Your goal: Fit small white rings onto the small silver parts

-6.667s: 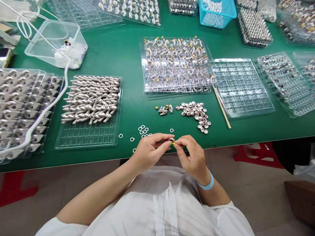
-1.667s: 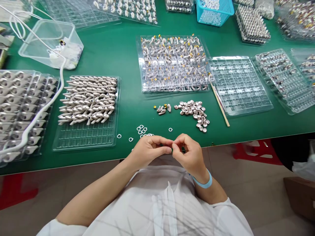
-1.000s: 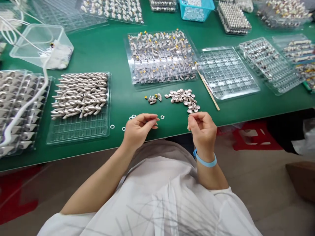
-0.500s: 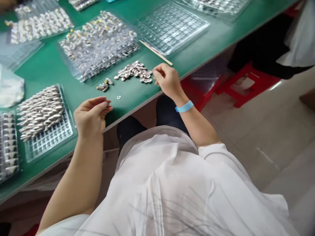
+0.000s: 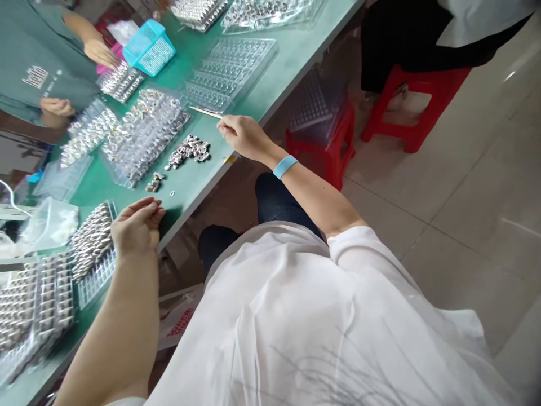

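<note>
My right hand is at the near edge of the green table, its fingers closed on the end of a thin wooden stick. The stick points away toward a clear plastic tray. Over the table edge at the left, my left hand has thumb and fingertips pinched together; whatever is between them is too small to make out. Just beyond it lie a tiny pale ring and a few small metal pieces. A pile of small, rounded, silvery pieces lies between my hands.
Filled plastic trays stand beyond the pile, and more stacked trays at the left. Across the table, a person's hands are near a blue basket. Red stools stand at the right.
My right hand has moved from beside the pile of silvery pieces to the wooden stick and closed on it. The view has turned, bringing the person opposite into sight. My left hand stays pinched.
</note>
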The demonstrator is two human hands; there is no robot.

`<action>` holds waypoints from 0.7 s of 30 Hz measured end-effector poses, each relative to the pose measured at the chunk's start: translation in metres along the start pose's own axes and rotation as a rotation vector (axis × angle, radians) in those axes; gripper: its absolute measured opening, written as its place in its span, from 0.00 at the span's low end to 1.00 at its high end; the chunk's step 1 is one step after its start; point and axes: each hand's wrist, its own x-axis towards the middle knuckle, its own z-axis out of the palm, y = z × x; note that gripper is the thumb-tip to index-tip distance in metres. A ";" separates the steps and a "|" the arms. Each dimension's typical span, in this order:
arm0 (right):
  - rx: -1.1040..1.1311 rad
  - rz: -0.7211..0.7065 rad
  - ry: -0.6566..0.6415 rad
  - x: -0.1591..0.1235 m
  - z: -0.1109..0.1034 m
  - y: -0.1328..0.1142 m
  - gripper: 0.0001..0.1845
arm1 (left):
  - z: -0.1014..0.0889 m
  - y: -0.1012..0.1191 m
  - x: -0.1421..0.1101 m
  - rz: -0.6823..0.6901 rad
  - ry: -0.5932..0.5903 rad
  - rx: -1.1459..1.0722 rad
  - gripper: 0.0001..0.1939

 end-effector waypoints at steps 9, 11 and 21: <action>0.109 -0.092 0.062 -0.031 -0.006 0.001 0.11 | 0.006 0.010 -0.010 0.021 -0.016 0.113 0.22; 0.190 -0.082 0.040 -0.051 -0.012 0.001 0.13 | 0.002 0.012 -0.013 0.012 -0.011 0.142 0.19; 0.029 0.334 -0.308 -0.164 0.013 0.048 0.14 | -0.032 -0.018 -0.052 0.331 0.272 0.763 0.09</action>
